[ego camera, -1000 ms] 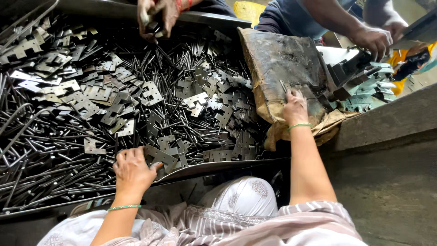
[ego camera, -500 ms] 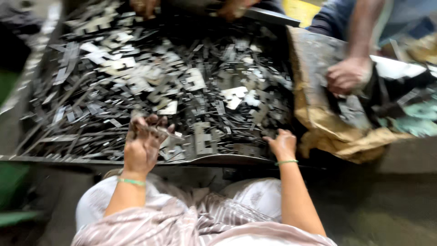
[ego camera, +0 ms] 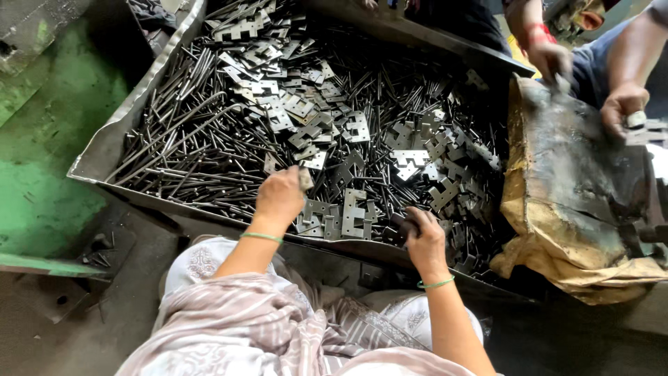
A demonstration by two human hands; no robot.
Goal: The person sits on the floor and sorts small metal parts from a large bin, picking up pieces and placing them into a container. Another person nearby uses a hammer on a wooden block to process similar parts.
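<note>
A green floor (ego camera: pixel 42 167) lies far left of the tray (ego camera: pixel 104 150), whose bent metal rim holds a heap of rods (ego camera: pixel 188 160) on its left side and flat notched plates (ego camera: pixel 278 104) across the middle and right.

The left hand (ego camera: pixel 280 198) is curled over the near part of the heap, its fingers closed on a small plate (ego camera: pixel 305 179) that sticks out just past the fingertips. More plates (ego camera: pixel 344 212) lie just right of those fingers, between the two hands.

The right hand (ego camera: pixel 423 240) rests near the tray's front rim, fingers bent around a dark piece (ego camera: pixel 402 224) at their tips; what the piece is cannot be told. A green band sits on each wrist.

Right of these fingers, well apart, a stained brown sack (ego camera: pixel 570 209) drapes over the tray's right edge. Above it, two other hands (ego camera: pixel 623 104) belonging to people across the tray touch the sack's top; one pinches a small pale part (ego camera: pixel 637 120).
</note>
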